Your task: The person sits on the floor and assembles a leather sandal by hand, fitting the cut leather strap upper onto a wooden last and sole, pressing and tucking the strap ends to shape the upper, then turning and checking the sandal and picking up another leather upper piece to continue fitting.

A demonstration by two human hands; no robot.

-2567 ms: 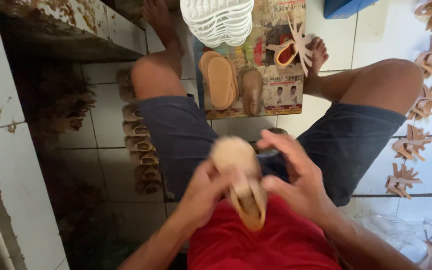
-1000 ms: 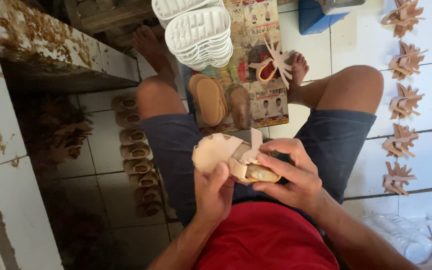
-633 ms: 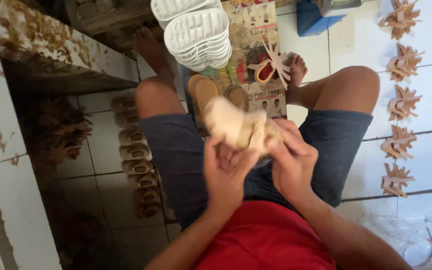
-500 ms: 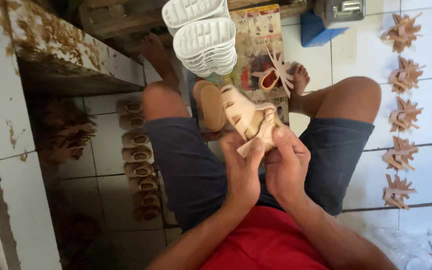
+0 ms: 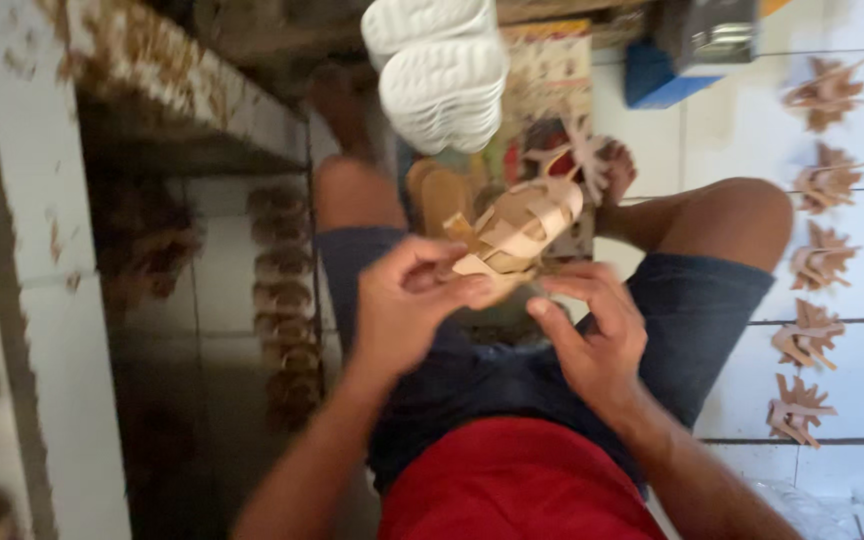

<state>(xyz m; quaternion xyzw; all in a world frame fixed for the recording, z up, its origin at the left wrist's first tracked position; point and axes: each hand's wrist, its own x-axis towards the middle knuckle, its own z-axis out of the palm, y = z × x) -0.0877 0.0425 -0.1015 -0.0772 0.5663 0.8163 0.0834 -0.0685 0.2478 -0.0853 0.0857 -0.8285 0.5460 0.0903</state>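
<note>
I sit on a tiled floor with my knees apart. My left hand (image 5: 407, 305) pinches the near end of a beige strappy sandal upper (image 5: 517, 228), which sticks out away from me over my lap. My right hand (image 5: 592, 335) is just below and right of it, fingers curled and spread, index tip near the sandal's heel end; contact is unclear because of blur. Beyond the sandal lie tan insoles (image 5: 437, 195) on a printed cardboard sheet (image 5: 552, 75).
A stack of white soles (image 5: 442, 75) stands ahead. Cut beige strap pieces (image 5: 817, 255) line the white tiles on the right. A row of sandal parts (image 5: 287, 300) runs along the left by a stained ledge (image 5: 152, 90). A blue box (image 5: 667, 80) sits at top right.
The sandal was turned over and lifted from my lap, then pushed forward. My right hand has let go of it and dropped lower; the left hand keeps hold.
</note>
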